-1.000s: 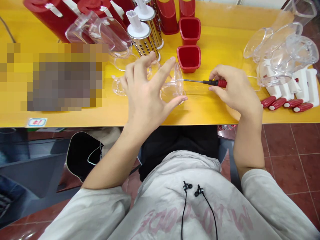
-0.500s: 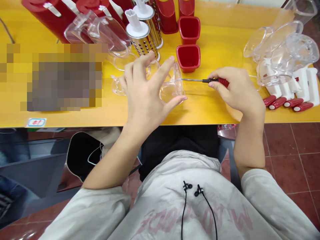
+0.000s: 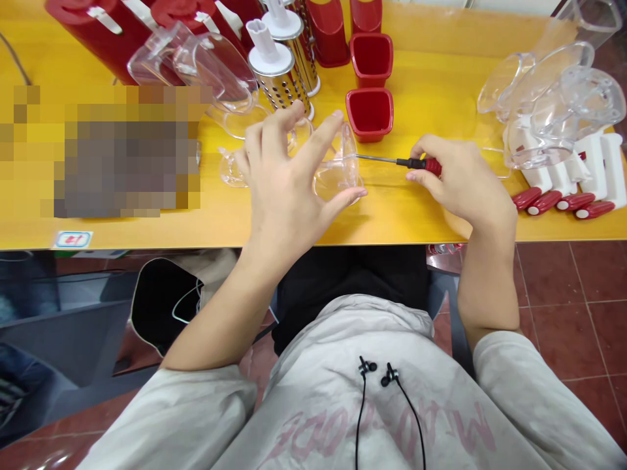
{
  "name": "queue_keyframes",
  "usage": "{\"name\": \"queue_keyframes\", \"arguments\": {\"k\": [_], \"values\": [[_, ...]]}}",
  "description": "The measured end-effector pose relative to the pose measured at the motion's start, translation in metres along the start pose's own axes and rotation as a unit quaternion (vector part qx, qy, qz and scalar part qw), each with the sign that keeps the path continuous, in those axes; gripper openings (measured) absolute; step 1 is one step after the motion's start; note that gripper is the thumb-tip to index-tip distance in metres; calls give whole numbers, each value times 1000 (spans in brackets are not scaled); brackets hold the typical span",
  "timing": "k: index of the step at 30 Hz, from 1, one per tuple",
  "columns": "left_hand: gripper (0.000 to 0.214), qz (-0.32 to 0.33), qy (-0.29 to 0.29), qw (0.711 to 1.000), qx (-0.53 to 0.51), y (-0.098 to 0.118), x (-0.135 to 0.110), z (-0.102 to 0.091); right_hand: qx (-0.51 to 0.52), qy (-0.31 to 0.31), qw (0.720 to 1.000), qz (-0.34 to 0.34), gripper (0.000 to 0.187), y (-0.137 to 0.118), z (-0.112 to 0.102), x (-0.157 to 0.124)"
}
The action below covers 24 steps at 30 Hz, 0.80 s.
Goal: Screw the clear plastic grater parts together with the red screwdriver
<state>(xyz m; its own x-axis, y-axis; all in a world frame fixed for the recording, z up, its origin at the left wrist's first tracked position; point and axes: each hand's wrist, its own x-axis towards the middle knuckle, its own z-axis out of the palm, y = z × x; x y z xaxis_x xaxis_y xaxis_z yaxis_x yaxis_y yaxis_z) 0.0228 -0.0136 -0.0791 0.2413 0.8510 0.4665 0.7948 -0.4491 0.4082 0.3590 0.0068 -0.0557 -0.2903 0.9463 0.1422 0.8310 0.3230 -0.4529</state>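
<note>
My left hand (image 3: pixel 287 179) grips a clear plastic housing (image 3: pixel 337 171) lying on its side on the yellow table (image 3: pixel 431 91), thumb under it and fingers over the top. My right hand (image 3: pixel 460 179) is closed on a screwdriver (image 3: pixel 414 163) with a red and black handle. Its thin metal shaft runs horizontally left into the open end of the clear housing. Both hands rest near the table's front edge, directly before my body.
Two red square cups (image 3: pixel 370 112) stand just behind the housing. Two steel grater drums with white caps (image 3: pixel 279 72) and red bases (image 3: pixel 98 26) fill the back left. Clear plastic parts (image 3: pixel 553 98), white pieces and red handles (image 3: pixel 558 201) lie at the right. A blurred patch covers the left.
My right hand has shifted slightly around the screwdriver handle, as if turning it. The left hand and the clear housing stay where they were.
</note>
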Motion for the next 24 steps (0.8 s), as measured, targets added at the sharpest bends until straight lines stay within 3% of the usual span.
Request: {"name": "queue_keyframes", "arguments": {"k": [6,12,16,24], "values": [[97,-14,-17,1000,5,4,1,-3,1,6,1000,-17,21,-2,0,-1],[97,-6,0,1000,-4,1,0,0,-16,31,999,-20,12,-7,-6,-3],[98,-4,5,1000,3,1,0,0,-25,11,999,-19,14,-11,-7,-4],[99,-24,-28,999,-5,2,2,-1,-32,29,999,-34,19,-6,-10,-5]]}}
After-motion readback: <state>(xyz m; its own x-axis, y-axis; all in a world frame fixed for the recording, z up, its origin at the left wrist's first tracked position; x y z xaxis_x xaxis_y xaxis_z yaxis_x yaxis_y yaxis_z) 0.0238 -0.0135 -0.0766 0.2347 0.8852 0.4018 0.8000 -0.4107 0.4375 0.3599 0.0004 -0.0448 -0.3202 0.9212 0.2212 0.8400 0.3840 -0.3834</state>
